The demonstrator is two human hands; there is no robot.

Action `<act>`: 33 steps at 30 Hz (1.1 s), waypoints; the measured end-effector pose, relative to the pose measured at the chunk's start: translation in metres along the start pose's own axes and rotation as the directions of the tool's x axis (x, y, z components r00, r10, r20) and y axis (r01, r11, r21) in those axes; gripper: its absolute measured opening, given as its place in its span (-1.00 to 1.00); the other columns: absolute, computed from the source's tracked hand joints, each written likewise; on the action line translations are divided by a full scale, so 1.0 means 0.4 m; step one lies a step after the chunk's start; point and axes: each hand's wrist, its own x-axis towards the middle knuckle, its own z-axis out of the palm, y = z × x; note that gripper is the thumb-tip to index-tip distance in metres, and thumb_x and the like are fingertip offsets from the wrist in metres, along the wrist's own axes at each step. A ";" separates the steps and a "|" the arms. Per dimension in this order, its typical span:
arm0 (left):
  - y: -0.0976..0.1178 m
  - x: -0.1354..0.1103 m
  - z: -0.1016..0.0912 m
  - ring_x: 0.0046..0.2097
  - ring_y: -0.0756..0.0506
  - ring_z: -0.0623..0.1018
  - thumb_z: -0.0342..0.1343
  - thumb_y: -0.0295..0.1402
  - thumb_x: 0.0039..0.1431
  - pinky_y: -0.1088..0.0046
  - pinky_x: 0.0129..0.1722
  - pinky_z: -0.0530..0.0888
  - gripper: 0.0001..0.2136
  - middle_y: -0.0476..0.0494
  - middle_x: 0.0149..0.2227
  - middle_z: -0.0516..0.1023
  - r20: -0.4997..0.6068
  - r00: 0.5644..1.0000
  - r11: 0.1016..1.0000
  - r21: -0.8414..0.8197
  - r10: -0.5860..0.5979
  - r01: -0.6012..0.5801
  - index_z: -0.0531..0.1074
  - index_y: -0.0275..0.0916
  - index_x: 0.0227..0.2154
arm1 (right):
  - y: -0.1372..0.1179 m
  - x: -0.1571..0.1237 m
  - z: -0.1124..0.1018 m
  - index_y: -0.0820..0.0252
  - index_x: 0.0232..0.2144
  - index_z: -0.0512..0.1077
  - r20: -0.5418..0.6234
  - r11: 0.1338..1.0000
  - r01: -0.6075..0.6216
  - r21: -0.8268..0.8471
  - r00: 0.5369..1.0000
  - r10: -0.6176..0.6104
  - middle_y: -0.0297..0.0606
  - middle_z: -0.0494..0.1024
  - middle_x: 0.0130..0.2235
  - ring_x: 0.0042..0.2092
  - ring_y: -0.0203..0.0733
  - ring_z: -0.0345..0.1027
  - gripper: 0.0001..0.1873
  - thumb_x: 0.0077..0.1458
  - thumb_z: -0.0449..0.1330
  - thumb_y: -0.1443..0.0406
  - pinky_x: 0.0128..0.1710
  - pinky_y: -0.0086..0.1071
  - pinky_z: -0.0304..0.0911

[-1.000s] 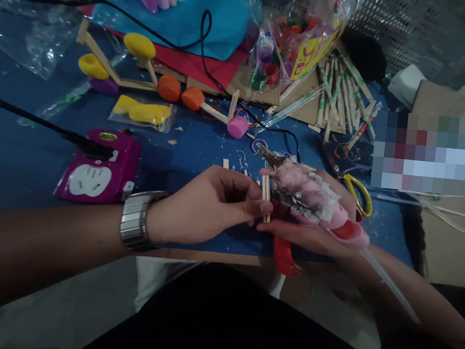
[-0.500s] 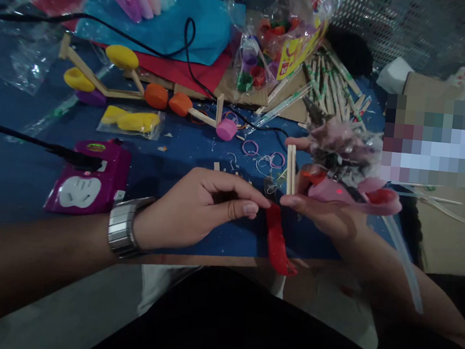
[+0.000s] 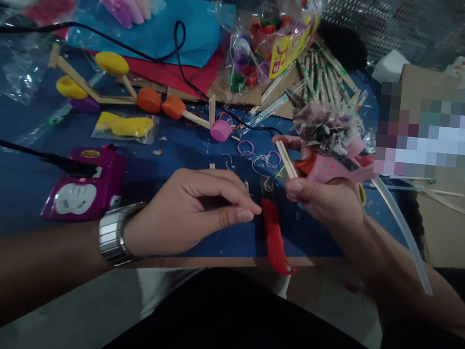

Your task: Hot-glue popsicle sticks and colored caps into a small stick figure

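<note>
My right hand (image 3: 328, 203) is closed around a pink hot glue gun (image 3: 335, 168) with a small red light. Clumps of whitish, stringy residue cover its front, and a clear glue stick (image 3: 405, 235) trails from its back. Between that hand's thumb and a fingertip are short paired wooden sticks (image 3: 287, 160), tilted. My left hand (image 3: 196, 209), wearing a metal watch, hovers palm inward, thumb near the forefinger, with nothing visible in it. Just right of its fingertips lies a red-handled tool (image 3: 273, 239) with a dark head, near the table's front edge.
A purple power adapter (image 3: 87, 185) with a plugged-in black cable sits left. Behind are joined sticks with orange caps (image 3: 149, 99), a pink cap (image 3: 221, 130), a packet of yellow pieces (image 3: 126, 126), a bag of coloured caps (image 3: 264, 51) and bundled sticks (image 3: 328, 77). Cardboard (image 3: 453, 228) lies right.
The paired sticks have turned from nearly upright to slanted as my right hand shifted. My left hand has drawn slightly left, away from the red-handled tool. The whole view has shifted a little.
</note>
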 end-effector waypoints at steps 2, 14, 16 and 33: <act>0.002 -0.001 -0.002 -0.22 -0.10 0.70 0.39 -0.37 0.37 0.32 -0.14 0.64 -0.92 -0.10 -0.24 0.79 -0.001 1.000 1.000 0.019 0.010 -0.009 0.79 -0.05 -0.21 | -0.010 0.005 0.007 -0.01 -0.21 0.53 0.008 0.996 -0.043 0.081 0.999 0.043 -0.49 0.41 -0.50 -0.51 -0.28 0.22 -0.43 -0.11 0.65 -0.09 -0.52 -0.31 0.17; -0.016 -0.006 -0.001 -0.25 0.00 0.66 0.46 -0.48 0.25 0.53 -0.22 0.59 -0.93 -0.05 -0.30 0.72 -0.031 0.997 0.997 0.029 0.066 -0.065 0.70 -0.20 -0.31 | -0.036 0.008 0.016 -0.01 -0.18 0.60 0.001 0.987 -0.126 0.102 0.992 0.126 -0.46 0.39 -0.53 -0.52 -0.26 0.13 -0.32 -0.28 0.69 -0.13 -0.54 -0.27 0.03; -0.015 -0.007 0.000 -0.27 0.01 0.64 0.43 -0.46 0.28 0.54 -0.26 0.57 -0.92 -0.05 -0.30 0.70 -0.037 0.999 1.000 -0.007 0.019 -0.020 0.65 -0.22 -0.33 | -0.036 0.006 0.017 -0.01 -0.23 0.57 0.008 0.989 -0.117 0.095 0.993 0.116 -0.46 0.40 -0.53 -0.52 -0.27 0.13 -0.35 -0.27 0.69 -0.13 -0.53 -0.26 0.04; -0.018 -0.014 0.005 -0.27 -0.02 0.60 0.38 -0.36 0.38 0.49 -0.29 0.55 -0.90 -0.08 -0.28 0.64 -0.079 0.997 0.998 -0.055 -0.015 0.011 0.58 -0.22 -0.24 | -0.008 0.002 0.002 -0.02 -0.24 0.44 0.020 0.996 -0.057 0.069 0.998 0.056 -0.45 0.51 -0.47 -0.49 -0.22 0.29 -0.40 -0.14 0.67 -0.06 -0.50 -0.25 0.19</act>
